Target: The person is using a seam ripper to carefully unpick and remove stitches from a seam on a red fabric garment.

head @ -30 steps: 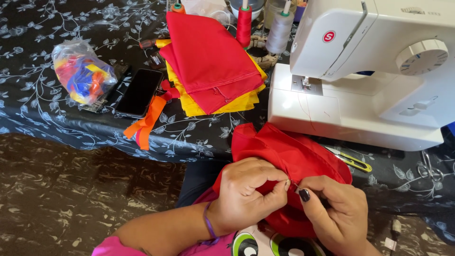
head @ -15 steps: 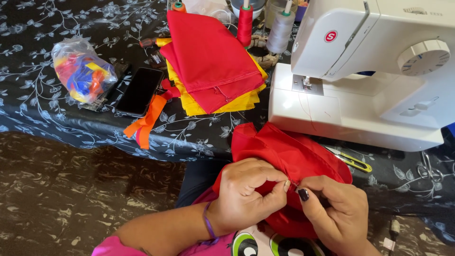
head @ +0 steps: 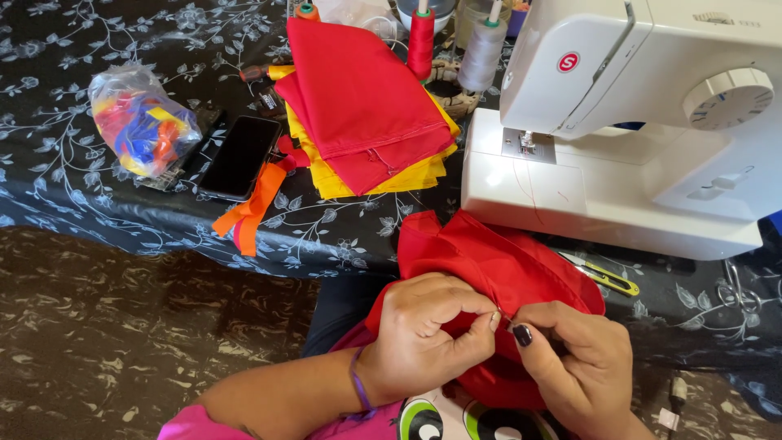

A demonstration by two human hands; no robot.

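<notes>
- Lower centre of frame: both hands, left hand point(head: 423, 338) and right hand point(head: 574, 363), pinch-grip red fabric point(head: 497, 269) at one seam spot.
- Best kept taut, fingertips close, below sewing machine point(head: 619, 122).

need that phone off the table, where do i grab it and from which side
Grip the phone across its two long edges, coming straight down from above. It lies flat, screen up, on the table, so only the thin edges offer purchase. The bag of scraps crowds its left edge and the orange ribbon its lower right corner, so pinch near the upper half, which looks freer.
</notes>
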